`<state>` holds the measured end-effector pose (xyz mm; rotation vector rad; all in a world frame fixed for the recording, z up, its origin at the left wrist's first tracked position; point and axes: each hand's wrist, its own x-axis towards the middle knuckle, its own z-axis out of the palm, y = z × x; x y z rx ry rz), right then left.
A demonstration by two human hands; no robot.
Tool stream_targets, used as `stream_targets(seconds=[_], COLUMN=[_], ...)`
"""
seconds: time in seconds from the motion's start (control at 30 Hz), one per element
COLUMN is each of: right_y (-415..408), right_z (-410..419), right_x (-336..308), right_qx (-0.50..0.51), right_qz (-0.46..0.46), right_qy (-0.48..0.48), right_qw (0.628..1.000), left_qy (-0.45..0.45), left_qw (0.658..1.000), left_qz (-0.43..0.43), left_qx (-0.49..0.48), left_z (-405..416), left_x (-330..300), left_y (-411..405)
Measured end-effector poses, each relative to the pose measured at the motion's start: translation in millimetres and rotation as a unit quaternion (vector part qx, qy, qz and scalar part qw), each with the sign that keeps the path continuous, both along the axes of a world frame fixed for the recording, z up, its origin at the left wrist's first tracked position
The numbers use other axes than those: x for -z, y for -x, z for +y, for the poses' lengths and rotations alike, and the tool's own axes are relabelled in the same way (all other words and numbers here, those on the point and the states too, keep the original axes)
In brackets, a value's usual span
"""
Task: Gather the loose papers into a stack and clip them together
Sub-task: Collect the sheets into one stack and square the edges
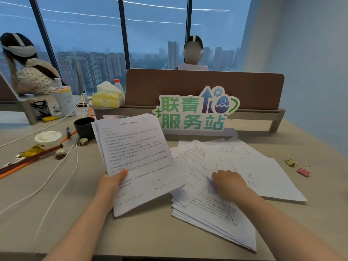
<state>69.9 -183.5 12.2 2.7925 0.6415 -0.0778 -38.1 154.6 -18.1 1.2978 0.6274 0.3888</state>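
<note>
Loose papers (235,178): light, limp, slippery, fanned under my right hand (228,183), which presses flat, gripping nothing.
Held sheaf (137,157): floppy; my left hand (111,182) pinches its lower-left edge.
Binder clips (297,167): well right of my right hand.

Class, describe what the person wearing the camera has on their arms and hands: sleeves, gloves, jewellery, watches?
Both forearms are bare as far as the frame shows: no sleeves. The left hand and right hand wear no gloves, and no rings, watch or bracelet show.
</note>
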Motion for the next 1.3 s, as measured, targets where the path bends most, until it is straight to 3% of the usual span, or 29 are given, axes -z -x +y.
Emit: stream_targets(seconds=[0.17,0.37,0.47,0.6,0.67,0.7,0.73,0.83,0.9,1.07,1.3], right_y=[-2.2,-12.0,-18.0,-34.2,-35.8,-37.4,-37.5,-47.7,-54.9,-71.1,-92.4], right_z=[5.1,28.7,44.8,65.4,74.1,76.5,77.4,63.7,48.7,24.3,23.9], right_x=[-15.7,-54.3,-62.4,-53.7,-50.0,-47.1,-45.8,-35.0,-29.4,-22.3,-13.0], right_qx=[0.034,0.120,0.179,0.256,0.261,0.260,0.258,0.239,0.262,0.348,0.335], right_qz=[-0.056,-0.027,0.045,0.113,0.170,0.189,0.190,0.106,0.084,0.105,0.106], right_qy=[-0.064,-0.269,-0.386,-0.539,-0.590,-0.594,-0.582,-0.473,-0.378,-0.273,-0.226], right_qw=[0.996,0.955,0.904,0.794,0.745,0.737,0.747,0.841,0.884,0.891,0.908], left_qy=[0.008,0.034,0.042,0.050,0.053,0.054,0.056,0.060,0.062,0.063,0.059], left_qw=[1.000,0.999,0.999,0.998,0.998,0.998,0.998,0.998,0.998,0.998,0.997], left_qz=[0.001,-0.010,-0.012,-0.016,-0.015,-0.015,-0.015,-0.013,-0.008,0.006,0.014], left_qx=[0.009,0.017,0.018,0.017,0.015,0.014,0.015,0.018,0.020,0.024,0.042], left_z=[1.3,-1.8,-2.2,-2.7,-2.0,-2.1,-2.0,-2.3,-1.2,-0.2,-0.1], left_x=[1.2,-2.5,-4.3,-7.4,-8.0,-8.3,-8.6,-8.5,-8.3,-8.8,-11.3], left_y=[0.8,2.9,4.3,6.5,6.7,6.8,7.0,6.5,5.2,1.3,-2.1])
